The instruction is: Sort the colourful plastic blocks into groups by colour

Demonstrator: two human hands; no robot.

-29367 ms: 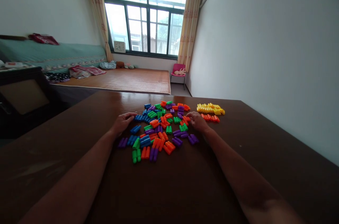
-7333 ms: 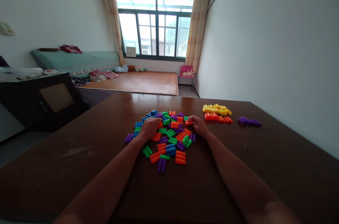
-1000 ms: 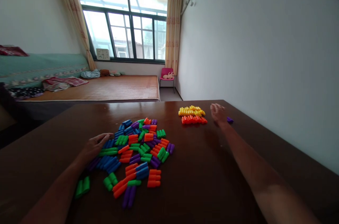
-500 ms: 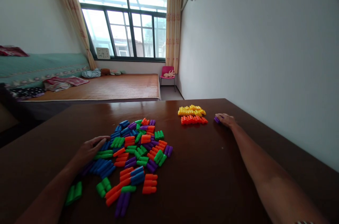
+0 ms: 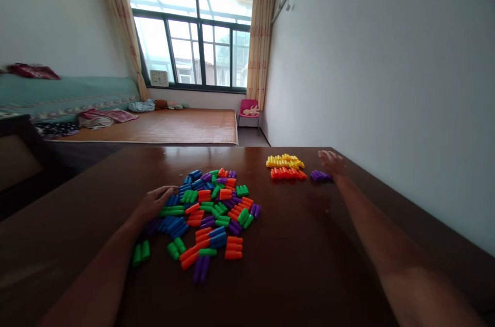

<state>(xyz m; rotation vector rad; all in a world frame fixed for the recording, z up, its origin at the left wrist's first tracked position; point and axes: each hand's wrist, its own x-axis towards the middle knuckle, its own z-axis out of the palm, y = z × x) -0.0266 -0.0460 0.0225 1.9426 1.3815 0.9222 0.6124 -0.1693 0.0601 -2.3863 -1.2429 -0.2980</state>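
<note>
Right hand (image 5: 333, 163), grip wide, is beside purple blocks (image 5: 320, 176) — can't tell for left hand (image 5: 153, 204)

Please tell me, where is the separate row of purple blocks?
In the head view, the purple row lies toward the right on the table, beside the orange row and near the right hand.

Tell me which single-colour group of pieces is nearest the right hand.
The purple group, close by the right hand; the yellow group and orange group lie farther left.
</note>
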